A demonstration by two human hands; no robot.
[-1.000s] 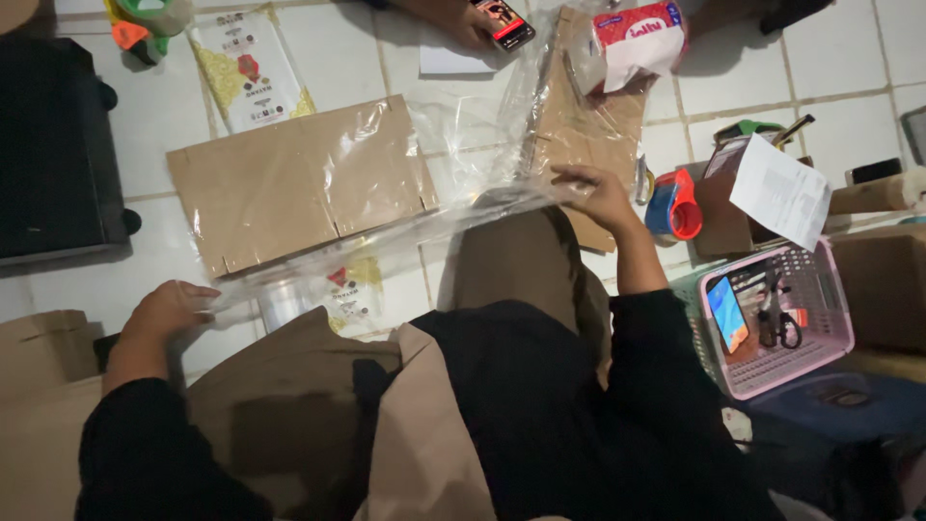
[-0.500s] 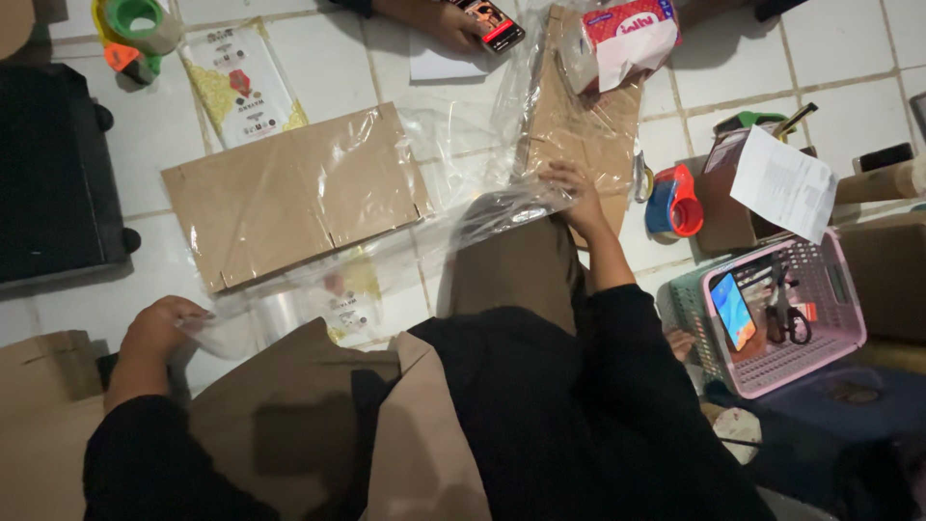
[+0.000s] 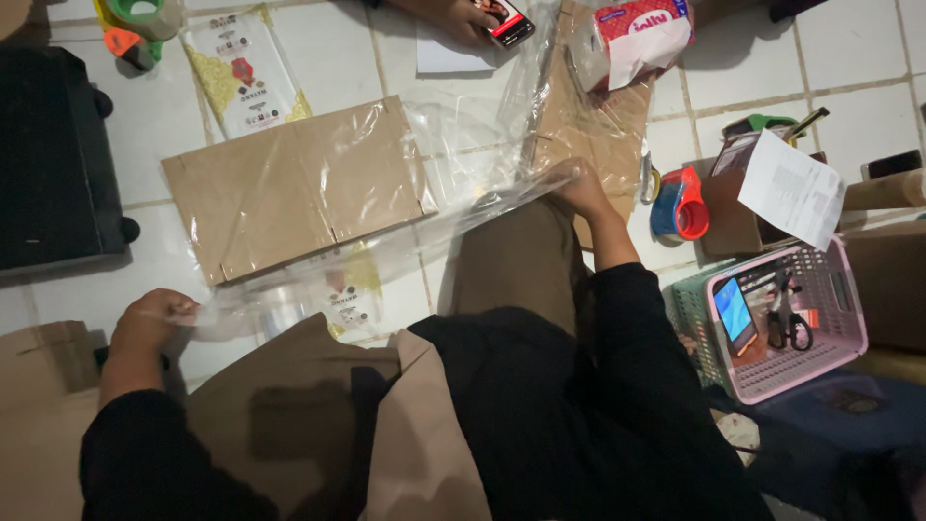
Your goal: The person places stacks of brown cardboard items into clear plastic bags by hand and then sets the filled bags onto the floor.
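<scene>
On the white tiled floor (image 3: 154,125) a clear plastic sheet (image 3: 386,251) runs slantwise between your hands, left hand (image 3: 149,318) fisted on its near-left end, right hand (image 3: 579,185) pinching its far-right end, above the flat cardboard (image 3: 289,188)

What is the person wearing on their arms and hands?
Both arms are covered by long black sleeves that end at the wrists. The left hand and right hand are bare: no gloves, and no rings or watch that I can make out.
</scene>
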